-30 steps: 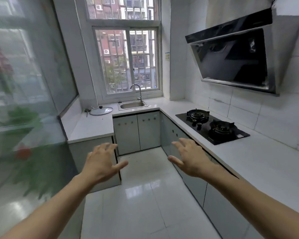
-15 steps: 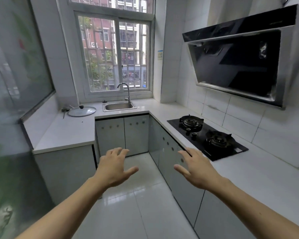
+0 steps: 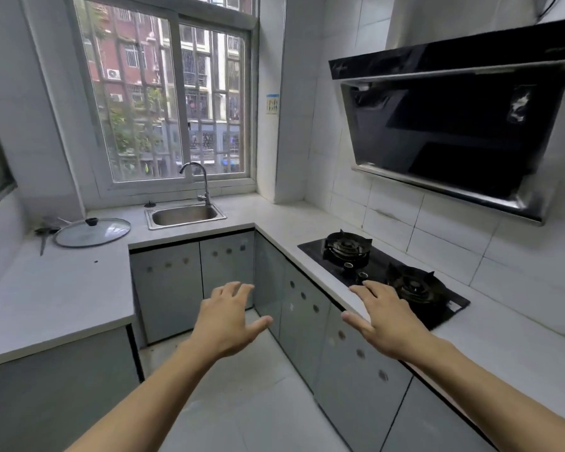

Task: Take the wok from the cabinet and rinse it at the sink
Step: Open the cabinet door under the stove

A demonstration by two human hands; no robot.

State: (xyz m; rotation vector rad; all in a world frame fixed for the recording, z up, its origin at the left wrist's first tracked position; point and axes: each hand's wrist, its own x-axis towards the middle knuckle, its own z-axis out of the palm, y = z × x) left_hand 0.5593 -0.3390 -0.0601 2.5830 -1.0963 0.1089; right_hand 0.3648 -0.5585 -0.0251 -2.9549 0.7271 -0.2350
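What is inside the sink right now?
The sink basin looks bare steel, with no wok in it; the faucet arches over it, not visibly running. The near rim hides the front of the basin floor.

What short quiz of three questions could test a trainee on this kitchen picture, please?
1. True or false: the left hand holds a wok.
2. Which lies left of the sink? A) glass lid B) kettle C) plate
3. Fill in: the cabinet doors are all ____.

Key: 1. False: both it and the right hand are open and hold nothing. 2. A. 3. closed.
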